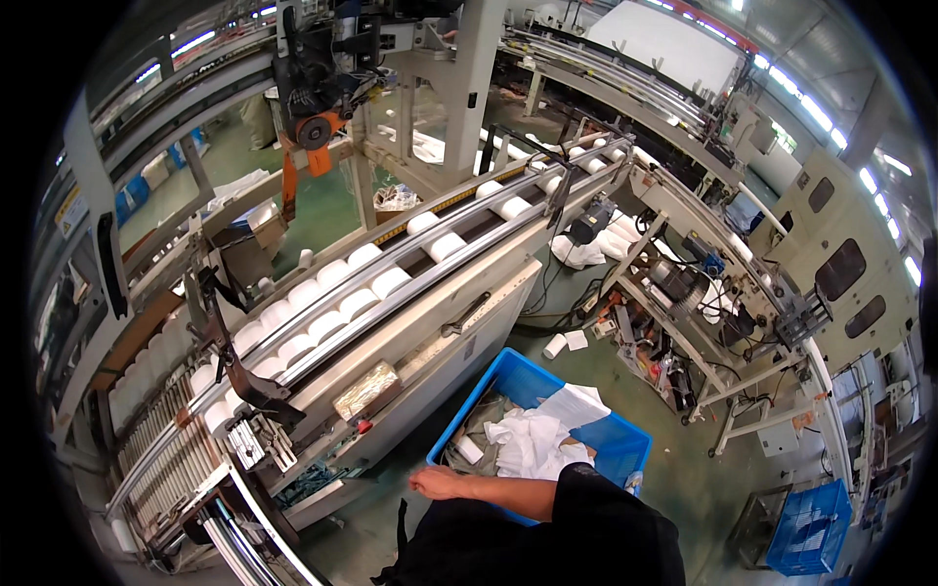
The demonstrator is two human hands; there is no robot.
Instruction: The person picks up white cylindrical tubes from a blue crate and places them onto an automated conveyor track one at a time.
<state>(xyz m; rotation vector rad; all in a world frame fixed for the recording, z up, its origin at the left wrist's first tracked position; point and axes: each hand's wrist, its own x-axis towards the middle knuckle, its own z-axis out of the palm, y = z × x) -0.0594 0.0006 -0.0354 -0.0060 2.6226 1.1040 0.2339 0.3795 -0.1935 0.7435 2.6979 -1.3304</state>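
- The conveyor (420, 296), the longest thing here, runs slantwise from lower left to upper middle: straight metal rails over pale side panels, with an upright frame beyond it carrying dark machinery and an orange bracket (315, 159).
- At the right stands a beige machine cabinet (821, 230) with dark, rounded windows.
- Black clothing, with a loose sleeve (616, 518), fills the bottom middle and blocks the view of what lies beneath.
- The blue crate (518, 379), smooth plastic, sits on the green floor between the conveyor and the person; the forearm crosses its near side and hides part of it. Another blue crate (811, 527), slatted, is at the lower right.
- Crumpled white sheets (523, 435), soft and creased, lie inside the nearer crate beside greyish material.
- The right hand (436, 481) is at that crate's near left corner, forearm bare and stretched leftward, fingers curled; whether it grips anything I cannot tell. The left hand is out of sight.
- White rolls (447, 244), short smooth cylinders, ride the conveyor in two rows.
- A shiny, gold-toned block (367, 391) rests on the conveyor's side, below a wrench (467, 314).
- A small red knob (364, 427) shows just below the block.
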